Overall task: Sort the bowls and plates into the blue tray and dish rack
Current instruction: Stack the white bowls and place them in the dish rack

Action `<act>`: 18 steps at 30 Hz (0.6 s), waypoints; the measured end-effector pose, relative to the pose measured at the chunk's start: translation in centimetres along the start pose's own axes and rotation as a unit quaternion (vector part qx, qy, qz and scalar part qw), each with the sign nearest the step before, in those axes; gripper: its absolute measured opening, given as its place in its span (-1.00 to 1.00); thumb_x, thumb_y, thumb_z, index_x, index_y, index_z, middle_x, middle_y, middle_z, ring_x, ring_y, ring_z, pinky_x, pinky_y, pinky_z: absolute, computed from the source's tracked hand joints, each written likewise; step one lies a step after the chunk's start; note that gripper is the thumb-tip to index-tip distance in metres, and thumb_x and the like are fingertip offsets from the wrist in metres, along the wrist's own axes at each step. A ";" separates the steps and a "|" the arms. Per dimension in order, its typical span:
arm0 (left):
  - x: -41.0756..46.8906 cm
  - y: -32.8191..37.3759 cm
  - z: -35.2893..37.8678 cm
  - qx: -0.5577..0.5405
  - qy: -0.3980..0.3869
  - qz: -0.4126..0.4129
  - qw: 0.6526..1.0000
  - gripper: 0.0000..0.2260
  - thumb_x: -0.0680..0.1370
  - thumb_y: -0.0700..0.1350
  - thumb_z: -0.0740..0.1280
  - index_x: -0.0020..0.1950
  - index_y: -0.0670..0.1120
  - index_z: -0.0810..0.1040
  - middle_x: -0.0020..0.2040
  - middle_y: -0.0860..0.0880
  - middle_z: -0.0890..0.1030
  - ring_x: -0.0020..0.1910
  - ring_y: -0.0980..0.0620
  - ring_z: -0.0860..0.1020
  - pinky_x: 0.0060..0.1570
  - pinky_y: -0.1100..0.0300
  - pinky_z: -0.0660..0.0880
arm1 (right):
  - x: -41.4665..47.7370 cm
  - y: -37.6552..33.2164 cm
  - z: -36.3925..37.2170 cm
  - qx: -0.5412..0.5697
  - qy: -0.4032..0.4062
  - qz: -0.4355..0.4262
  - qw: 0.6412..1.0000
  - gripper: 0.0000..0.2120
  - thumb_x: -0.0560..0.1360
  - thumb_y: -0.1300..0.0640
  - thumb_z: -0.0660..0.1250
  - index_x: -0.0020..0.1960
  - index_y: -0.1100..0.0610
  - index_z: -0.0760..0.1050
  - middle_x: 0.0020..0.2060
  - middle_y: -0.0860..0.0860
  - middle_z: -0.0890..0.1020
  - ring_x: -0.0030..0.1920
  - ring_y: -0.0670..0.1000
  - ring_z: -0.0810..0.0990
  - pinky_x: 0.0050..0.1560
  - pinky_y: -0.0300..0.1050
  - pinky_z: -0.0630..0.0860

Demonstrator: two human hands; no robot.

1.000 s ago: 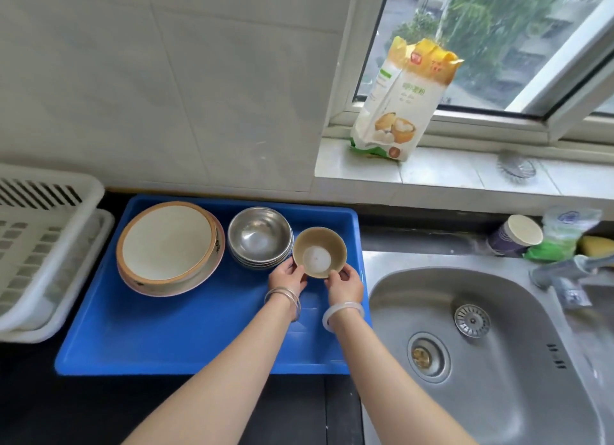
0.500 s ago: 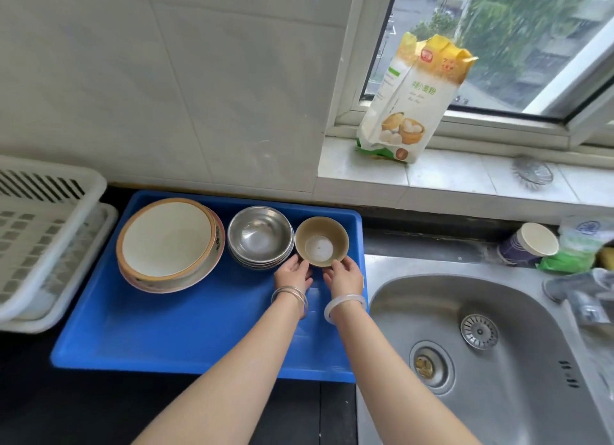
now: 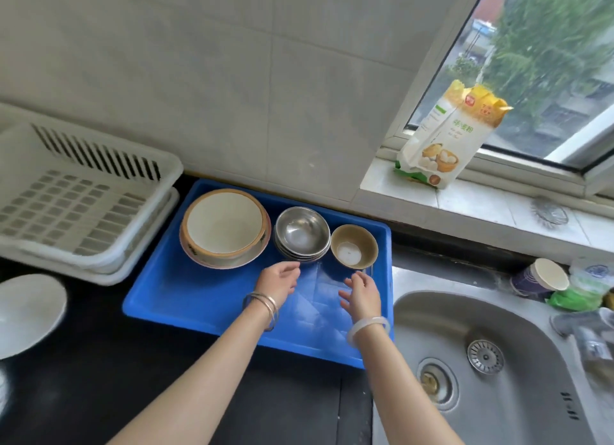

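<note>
Pale wall tiles back the black desk point(image 3: 99, 361), with a steel sink point(image 3: 498, 328) at the lower right of the frame and a bag of flour point(image 3: 445, 139) on the sill at the upper right. Your blue tray point(image 3: 186, 298) sits in the middle. Along its far edge stand a wide cream bowl point(image 3: 224, 225) nested on a plate point(image 3: 229, 262), a stack of steel bowls point(image 3: 302, 233), and a small brown bowl point(image 3: 354, 247) just beside that stack. The white dish rack point(image 3: 83, 192) at the upper left holds nothing you can see. A white plate point(image 3: 26, 311), blurred, lies on the desk at the left edge, outside both tray and rack.

Your left hand point(image 3: 279, 280) hovers just in front of the steel stack and your right hand point(image 3: 362, 295) just below the brown bowl. Each grip is spread, with fingers relaxed and nothing held. You cannot tell whether the left fingertips brush the steel rim.

The white plate looks like the piece left to sort. Judge it stiff, glazed and brittle, and slick if it is wet. Take it at opposite edges of the rim with your thumbs on top, and lift it before you carry it rather than dragging it. The steel bowls should be light but may slide on one another, so cup the whole stack from below if you move it.
</note>
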State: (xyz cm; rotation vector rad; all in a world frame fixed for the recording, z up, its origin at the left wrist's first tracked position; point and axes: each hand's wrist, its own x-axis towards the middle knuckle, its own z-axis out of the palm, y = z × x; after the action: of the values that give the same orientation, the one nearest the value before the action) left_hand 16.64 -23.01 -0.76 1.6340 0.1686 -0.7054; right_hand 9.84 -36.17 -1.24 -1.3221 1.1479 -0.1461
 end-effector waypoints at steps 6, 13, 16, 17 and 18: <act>-6.3 -2.0 -11.9 0.053 0.151 0.050 0.986 -0.82 0.52 -0.16 0.31 0.09 -0.14 0.58 0.01 -0.13 0.63 -0.01 -0.06 0.59 0.09 0.06 0.52 | -7.9 1.2 8.3 -0.096 -0.187 -0.078 0.975 -0.75 0.57 0.19 0.10 -0.16 0.06 0.51 -0.21 0.07 0.62 -0.31 0.01 0.56 -0.28 -0.20 0.43; -13.1 -6.9 -24.1 0.099 0.419 0.050 0.901 -0.77 0.46 -0.22 0.38 0.11 -0.13 0.58 0.10 -0.13 0.61 0.11 -0.10 0.55 0.11 0.10 0.45 | -14.2 4.9 20.7 -0.234 -0.351 -0.082 0.903 -0.83 0.57 0.05 0.14 -0.07 -0.03 0.50 -0.22 -0.04 0.64 -0.32 -0.06 0.59 -0.29 -0.24 0.44; -14.6 -9.1 -27.9 0.113 0.499 0.042 0.858 -0.73 0.44 -0.29 0.38 0.14 -0.20 0.56 0.15 -0.19 0.56 0.17 -0.17 0.50 0.21 0.00 0.40 | -15.7 6.5 25.6 -0.292 -0.371 -0.080 0.878 -0.79 0.57 0.02 0.13 0.10 0.02 0.49 -0.18 -0.08 0.63 -0.33 -0.09 0.58 -0.31 -0.24 0.46; -15.0 -9.9 -28.9 0.121 0.519 0.031 0.845 -0.70 0.42 -0.32 0.38 0.15 -0.21 0.56 0.19 -0.21 0.53 0.21 -0.19 0.47 0.26 -0.01 0.37 | -16.1 7.0 27.2 -0.311 -0.373 -0.080 0.870 -0.75 0.57 0.02 0.13 0.18 0.04 0.47 -0.14 -0.06 0.63 -0.32 -0.09 0.57 -0.32 -0.24 0.47; -15.4 -10.7 -29.9 0.127 0.538 0.015 0.833 -0.67 0.40 -0.35 0.38 0.16 -0.21 0.56 0.25 -0.22 0.49 0.26 -0.21 0.43 0.31 -0.02 0.32 | -16.3 7.4 28.6 -0.330 -0.375 -0.077 0.863 -0.71 0.56 0.03 0.13 0.24 0.05 0.45 -0.07 -0.03 0.62 -0.30 -0.08 0.58 -0.30 -0.22 0.50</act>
State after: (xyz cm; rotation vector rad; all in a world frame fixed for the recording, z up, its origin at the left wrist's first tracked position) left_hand 9.42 11.51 -0.92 2.1277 0.8828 0.3206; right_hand 18.67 -3.65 -2.95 -1.8354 0.4046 0.6615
